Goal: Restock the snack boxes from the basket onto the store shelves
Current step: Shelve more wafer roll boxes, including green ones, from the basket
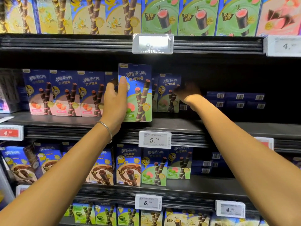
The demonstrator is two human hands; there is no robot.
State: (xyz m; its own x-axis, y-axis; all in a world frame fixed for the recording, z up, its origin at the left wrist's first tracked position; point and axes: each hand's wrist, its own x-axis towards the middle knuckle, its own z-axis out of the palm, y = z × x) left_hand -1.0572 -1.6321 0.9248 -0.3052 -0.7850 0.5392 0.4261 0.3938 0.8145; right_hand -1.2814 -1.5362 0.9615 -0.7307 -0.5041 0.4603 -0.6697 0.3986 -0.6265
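Placing step, as I judge it: the left grip (pixel 114 101) clasps a tall blue-and-green cardboard snack box (pixel 140 95) by its left edge, upright at the front lip of the black middle shelf (pixel 228 126). The right grip (pixel 189 92) reaches deeper into shadow beside a matching standing box (pixel 169 95); I cannot tell whether it holds anything. Next, the held box likely needs sliding back into line. Right of the right grip lie flat dark-blue boxes (pixel 236 100), barcodes outward. No basket shows.

The held box (pixel 138 95) reads 奥利奥 可可脆卷; the price tag (pixel 154 139) on the shelf edge (pixel 192 135) beneath shows 5.39.
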